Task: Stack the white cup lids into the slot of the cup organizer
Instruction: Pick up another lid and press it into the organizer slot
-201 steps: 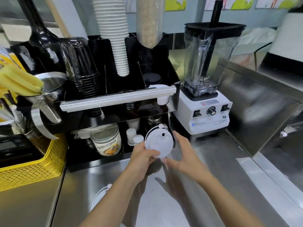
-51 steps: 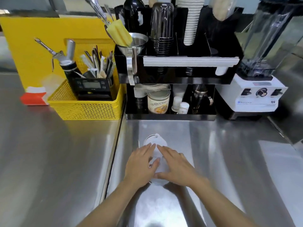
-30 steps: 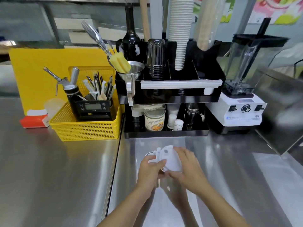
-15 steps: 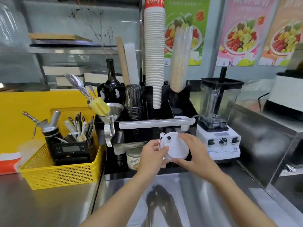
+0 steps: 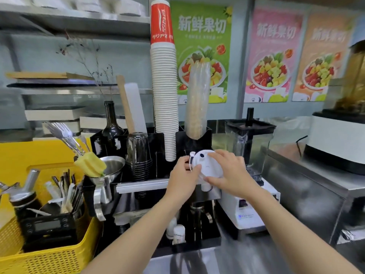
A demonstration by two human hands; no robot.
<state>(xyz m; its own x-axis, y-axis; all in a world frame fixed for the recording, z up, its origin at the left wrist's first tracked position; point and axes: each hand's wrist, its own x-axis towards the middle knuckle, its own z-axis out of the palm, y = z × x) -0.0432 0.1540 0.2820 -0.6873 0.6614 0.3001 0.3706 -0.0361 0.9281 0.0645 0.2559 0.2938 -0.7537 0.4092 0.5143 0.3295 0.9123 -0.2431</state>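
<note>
Head view, both hands (image 5: 207,175) gripping white lids (image 5: 207,165), seemingly above organizer (image 5: 142,186) front edge

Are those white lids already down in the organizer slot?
Not yet: both hands, left and right, hold the white lids tilted above the black organizer.

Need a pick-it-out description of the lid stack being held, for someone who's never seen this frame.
Find the black cup organizer left of the white blender base. Below its tall white paper-cup stack, the left hand and right hand hold the round white plastic lid stack. Unlike its upright neighbours, it is flat and disc-shaped.
</note>
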